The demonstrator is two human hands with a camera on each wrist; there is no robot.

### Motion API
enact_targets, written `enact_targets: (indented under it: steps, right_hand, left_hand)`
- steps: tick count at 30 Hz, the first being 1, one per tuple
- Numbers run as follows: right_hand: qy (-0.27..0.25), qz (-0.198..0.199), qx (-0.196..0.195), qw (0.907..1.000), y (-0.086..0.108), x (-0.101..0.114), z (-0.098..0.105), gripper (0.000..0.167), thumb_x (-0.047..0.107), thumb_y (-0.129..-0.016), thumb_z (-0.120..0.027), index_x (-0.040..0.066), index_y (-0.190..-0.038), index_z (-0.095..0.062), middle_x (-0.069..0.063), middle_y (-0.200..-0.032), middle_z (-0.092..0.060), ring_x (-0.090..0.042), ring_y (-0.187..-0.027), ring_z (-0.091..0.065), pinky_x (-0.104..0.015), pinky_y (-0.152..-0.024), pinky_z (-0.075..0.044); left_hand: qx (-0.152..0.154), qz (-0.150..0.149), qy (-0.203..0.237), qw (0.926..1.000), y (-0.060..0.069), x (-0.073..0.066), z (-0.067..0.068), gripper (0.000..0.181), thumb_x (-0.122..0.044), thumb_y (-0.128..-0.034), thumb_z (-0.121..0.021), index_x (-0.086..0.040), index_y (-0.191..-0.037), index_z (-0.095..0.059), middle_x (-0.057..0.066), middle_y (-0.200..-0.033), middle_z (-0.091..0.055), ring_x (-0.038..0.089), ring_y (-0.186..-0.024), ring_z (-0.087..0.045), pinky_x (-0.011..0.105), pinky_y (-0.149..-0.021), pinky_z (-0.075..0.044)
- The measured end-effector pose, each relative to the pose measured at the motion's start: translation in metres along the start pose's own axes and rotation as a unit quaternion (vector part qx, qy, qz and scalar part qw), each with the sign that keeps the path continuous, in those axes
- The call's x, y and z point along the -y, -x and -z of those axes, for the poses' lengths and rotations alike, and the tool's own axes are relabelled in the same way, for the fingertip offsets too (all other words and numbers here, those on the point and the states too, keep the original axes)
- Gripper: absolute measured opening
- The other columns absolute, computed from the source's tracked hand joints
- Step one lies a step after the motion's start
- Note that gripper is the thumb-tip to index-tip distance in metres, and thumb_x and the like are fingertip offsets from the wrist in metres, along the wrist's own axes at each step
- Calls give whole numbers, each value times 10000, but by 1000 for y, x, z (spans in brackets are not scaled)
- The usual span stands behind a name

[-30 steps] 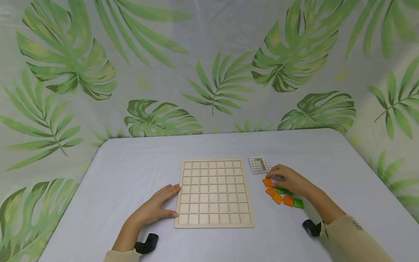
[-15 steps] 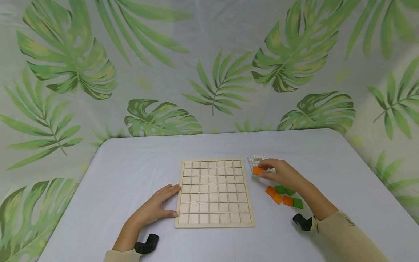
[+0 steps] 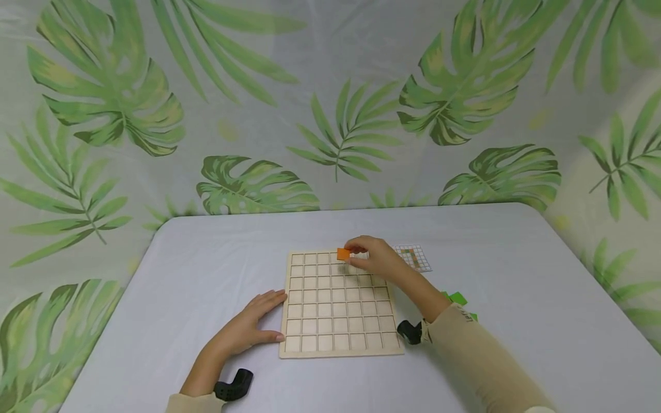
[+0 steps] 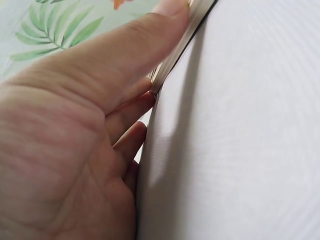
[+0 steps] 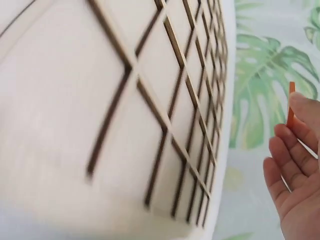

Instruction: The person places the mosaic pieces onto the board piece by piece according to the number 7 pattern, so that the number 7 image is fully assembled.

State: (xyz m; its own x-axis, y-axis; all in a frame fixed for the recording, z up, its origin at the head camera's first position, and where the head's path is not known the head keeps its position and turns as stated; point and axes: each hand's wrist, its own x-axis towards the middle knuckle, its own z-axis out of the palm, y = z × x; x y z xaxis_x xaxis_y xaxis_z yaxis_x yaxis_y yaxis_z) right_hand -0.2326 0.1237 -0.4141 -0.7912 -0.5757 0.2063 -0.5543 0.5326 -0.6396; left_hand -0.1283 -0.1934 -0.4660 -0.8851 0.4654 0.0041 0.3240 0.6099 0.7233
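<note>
An orange square tile (image 3: pixel 343 254) is pinched between the thumb and fingertips of my right hand (image 3: pixel 376 256), over the far edge of a wooden grid board (image 3: pixel 316 311). In the right wrist view the same tile (image 5: pixel 291 105) shows edge-on, apart from the board. My left hand (image 3: pixel 251 322) lies along the board's left side, with thumb and fingertips touching its rim and the fingers fairly straight. The left wrist view shows that thumb (image 4: pixel 125 55) against the board's edge. Part of the board's upper right is hidden behind my right hand and forearm.
A small printed grid card (image 3: pixel 416 259) with a coloured pattern lies right of the board, partly behind my right hand. Green tiles (image 3: pixel 458 298) lie near my right sleeve, which hides the rest of the tile group. Both wrists carry black devices.
My right hand has picked the orange tile from the group and carried it left, past the card, to above the board's far edge. The board has shifted very slightly; my left hand stays at its side.
</note>
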Motion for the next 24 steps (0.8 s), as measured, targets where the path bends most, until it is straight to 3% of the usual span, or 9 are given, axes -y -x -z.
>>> enact_targets:
  steps: [6,11,18,24]
  right_hand:
    - [-296,-374,380,9981,-17,1,-29,264,120,-845,-632,49,-1097,-602,-23,-1018,-597,-158,-914,-544,-297,-801,-454]
    - [-67,-639,591,9962,-24,0,-45,247,149,-822,-664,64,-1050,-622,22,-932,-585,-110,-831,-523,-242,-740,-451]
    - [304,-647,559,9959,-29,4,-54,250,141,-810,-674,60,-1045,-640,22,-861,-553,-114,-765,-475,-247,-686,-434]
    - [496,-659,731,9939,-26,8,-53,314,177,-820,-665,82,-1116,-619,13,-925,-551,-108,-793,-472,-246,-707,-430]
  left_hand:
    - [-137,-126,-52,9998,0,2,-1,833,-434,-676,-737,-89,-1357,-405,69,-1410,-341,329,-1306,-209,559,-1005,-182]
    - [-177,-160,-129,9996,0,3,-2,822,-433,-678,-737,-89,-1351,-414,66,-1404,-352,326,-1301,-225,559,-1002,-189]
    - [-154,-129,-82,9998,0,2,0,814,-446,-686,-728,-101,-1353,-414,61,-1403,-352,323,-1304,-219,567,-998,-189]
    - [-144,-86,-64,9998,0,2,-1,820,-447,-682,-729,-99,-1353,-413,61,-1405,-350,323,-1304,-216,563,-1003,-183]
